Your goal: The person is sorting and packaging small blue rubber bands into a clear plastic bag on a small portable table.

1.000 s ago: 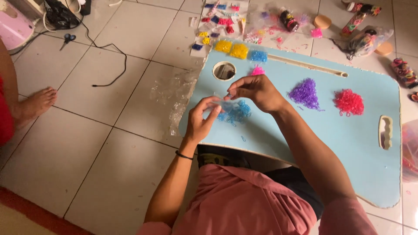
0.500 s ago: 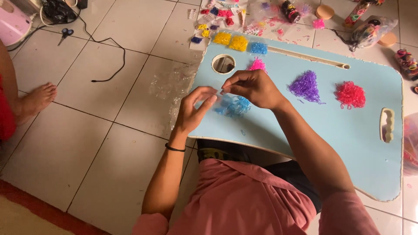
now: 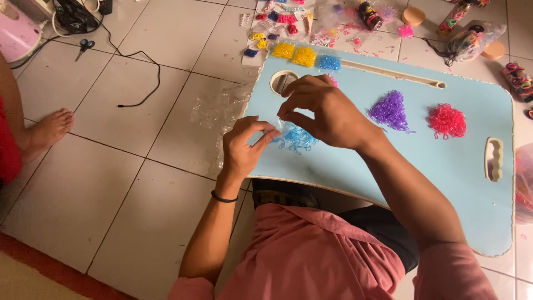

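A light blue lap table [image 3: 433, 166] lies across my legs. On it sit a heap of small blue elastic bands [image 3: 297, 139], a purple heap [image 3: 390, 110] and a red heap [image 3: 447, 120]. My left hand [image 3: 244, 145] pinches a small clear plastic bag at the table's left edge. My right hand [image 3: 325, 111] hovers over the blue heap, fingertips meeting the left hand's at the bag. What the right fingers pinch is too small to tell.
Small packets of yellow [image 3: 294, 54] and blue bands lie past the table's far edge, with more colourful packets and bags beyond. Clear plastic bags [image 3: 216, 108] lie on the tiles left of the table. Another person's foot [image 3: 50, 128], scissors [image 3: 84, 45] and a black cable [image 3: 139, 78] are at left.
Both hands have stayed together over the blue heap, shifting slightly; the camera view has moved a little.
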